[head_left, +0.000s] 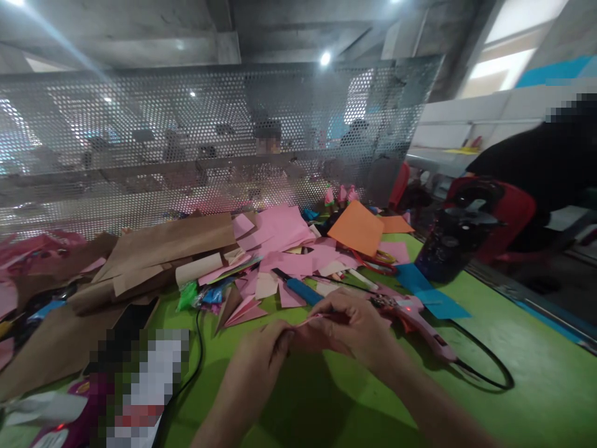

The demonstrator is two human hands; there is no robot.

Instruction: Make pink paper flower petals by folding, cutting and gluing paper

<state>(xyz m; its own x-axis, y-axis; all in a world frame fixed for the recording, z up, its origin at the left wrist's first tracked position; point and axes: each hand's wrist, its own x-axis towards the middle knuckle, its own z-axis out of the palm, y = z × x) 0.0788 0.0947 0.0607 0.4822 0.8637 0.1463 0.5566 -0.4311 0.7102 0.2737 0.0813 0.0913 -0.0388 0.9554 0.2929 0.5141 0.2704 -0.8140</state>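
Observation:
Between my two hands a small piece of pink paper is held over the green table. My left hand pinches its left edge, thumb against the fingers. On the other side my right hand grips the top and right part, its fingertips covering much of the paper. Just beyond the right hand lies a blue-handled cutter. To the right of that hand rests a pink hot glue gun with a red light lit and a black cord. Folded pink paper lies past my left hand.
Pink sheets, brown paper and orange paper are heaped at the back, before a perforated metal screen. A dark jug stands right, near blue paper strips. A person in black is beyond.

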